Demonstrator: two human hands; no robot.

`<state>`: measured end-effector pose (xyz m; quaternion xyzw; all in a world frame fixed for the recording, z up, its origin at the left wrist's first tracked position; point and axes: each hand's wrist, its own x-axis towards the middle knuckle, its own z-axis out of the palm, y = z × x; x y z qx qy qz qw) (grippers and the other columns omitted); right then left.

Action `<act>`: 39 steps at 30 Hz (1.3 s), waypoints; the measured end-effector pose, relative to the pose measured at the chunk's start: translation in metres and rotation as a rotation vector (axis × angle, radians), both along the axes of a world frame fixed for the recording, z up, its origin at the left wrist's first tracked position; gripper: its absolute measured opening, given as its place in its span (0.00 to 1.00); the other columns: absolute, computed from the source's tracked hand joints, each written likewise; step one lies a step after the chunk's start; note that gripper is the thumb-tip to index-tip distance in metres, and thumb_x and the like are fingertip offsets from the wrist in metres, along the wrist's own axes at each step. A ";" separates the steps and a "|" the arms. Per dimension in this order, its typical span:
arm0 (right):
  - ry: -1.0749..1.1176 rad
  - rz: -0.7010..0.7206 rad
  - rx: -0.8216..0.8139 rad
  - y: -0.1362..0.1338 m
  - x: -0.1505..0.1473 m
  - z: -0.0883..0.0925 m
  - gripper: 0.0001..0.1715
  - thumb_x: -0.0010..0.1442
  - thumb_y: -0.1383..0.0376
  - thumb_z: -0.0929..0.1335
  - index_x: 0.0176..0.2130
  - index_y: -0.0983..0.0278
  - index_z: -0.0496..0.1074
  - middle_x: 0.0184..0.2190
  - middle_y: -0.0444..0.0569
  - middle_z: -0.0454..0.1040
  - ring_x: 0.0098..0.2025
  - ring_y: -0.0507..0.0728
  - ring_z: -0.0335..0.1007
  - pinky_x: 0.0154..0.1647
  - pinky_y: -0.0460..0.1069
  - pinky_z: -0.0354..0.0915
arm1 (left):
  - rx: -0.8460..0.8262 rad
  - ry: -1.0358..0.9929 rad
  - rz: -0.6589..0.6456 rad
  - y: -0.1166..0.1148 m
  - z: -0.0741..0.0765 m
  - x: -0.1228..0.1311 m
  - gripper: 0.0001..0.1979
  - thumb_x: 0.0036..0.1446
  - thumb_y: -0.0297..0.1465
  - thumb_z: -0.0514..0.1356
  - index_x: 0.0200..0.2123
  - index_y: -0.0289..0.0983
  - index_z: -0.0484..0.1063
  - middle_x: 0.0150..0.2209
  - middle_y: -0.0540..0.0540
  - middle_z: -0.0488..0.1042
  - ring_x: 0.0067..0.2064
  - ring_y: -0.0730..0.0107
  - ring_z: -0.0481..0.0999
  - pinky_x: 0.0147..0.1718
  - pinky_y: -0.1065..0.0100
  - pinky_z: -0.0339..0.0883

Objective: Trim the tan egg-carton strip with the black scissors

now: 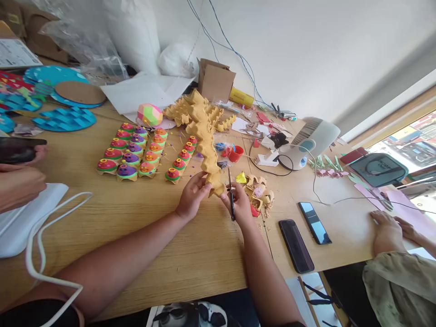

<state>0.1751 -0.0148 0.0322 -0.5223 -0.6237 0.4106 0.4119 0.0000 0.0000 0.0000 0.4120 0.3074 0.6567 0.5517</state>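
Note:
Near the table's middle, my left hand (192,198) grips the near end of a long yellow-brown egg carton strip (207,154) between thumb and fingers. The strip is bumpy, tilted up, and points away from me. My right hand (241,206) is closed round a slim cutter knife (232,204) with a black handle, its thin grey blade pointing away. The right thumb is at the strip's near edge. More carton pieces (179,111) lie behind the strip. Left of it stand rows of painted egg carton caterpillars (131,159) with faces and pins.
Carton scraps (260,193) lie right of my hands, a red cup (235,153) behind. Two phones (296,245) and a white fan (315,141) are at right. A person's hands (388,231) rest at the right edge; another person's hand (20,186) is at left beside a white cable (39,245).

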 end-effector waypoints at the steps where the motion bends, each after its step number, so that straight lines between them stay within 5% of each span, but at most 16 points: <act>1: 0.013 -0.006 -0.010 0.001 0.000 0.000 0.25 0.55 0.51 0.75 0.46 0.58 0.66 0.24 0.36 0.58 0.26 0.51 0.53 0.28 0.46 0.50 | -0.002 -0.001 0.017 0.001 0.000 0.000 0.28 0.58 0.40 0.69 0.59 0.37 0.70 0.47 0.41 0.81 0.50 0.60 0.80 0.50 0.62 0.72; 10: -0.026 -0.028 -0.012 0.006 0.001 -0.004 0.17 0.57 0.56 0.72 0.44 0.59 0.70 0.26 0.38 0.64 0.29 0.53 0.59 0.32 0.47 0.56 | -0.036 -0.062 0.034 0.005 -0.008 -0.001 0.27 0.59 0.42 0.68 0.58 0.38 0.72 0.50 0.42 0.80 0.49 0.62 0.79 0.48 0.63 0.73; 16: -0.249 -0.073 0.055 0.005 -0.001 -0.002 0.15 0.56 0.59 0.69 0.43 0.59 0.72 0.27 0.39 0.67 0.29 0.54 0.62 0.32 0.47 0.57 | -0.049 -0.074 -0.033 0.001 -0.004 0.001 0.27 0.59 0.43 0.68 0.58 0.39 0.72 0.53 0.41 0.79 0.51 0.59 0.80 0.48 0.61 0.74; 30: -0.373 -0.092 0.129 -0.001 -0.006 0.004 0.16 0.56 0.61 0.68 0.46 0.60 0.71 0.25 0.38 0.62 0.29 0.54 0.61 0.32 0.47 0.54 | -0.078 -0.090 -0.102 -0.003 -0.002 0.004 0.28 0.58 0.44 0.68 0.59 0.38 0.71 0.55 0.40 0.79 0.54 0.56 0.79 0.51 0.59 0.74; 39: -0.380 -0.182 0.092 0.002 -0.003 -0.003 0.21 0.53 0.61 0.68 0.48 0.59 0.73 0.26 0.40 0.69 0.29 0.55 0.64 0.31 0.47 0.55 | -0.075 -0.074 -0.132 -0.003 -0.005 0.003 0.28 0.59 0.42 0.68 0.59 0.38 0.71 0.50 0.41 0.81 0.51 0.57 0.81 0.49 0.60 0.74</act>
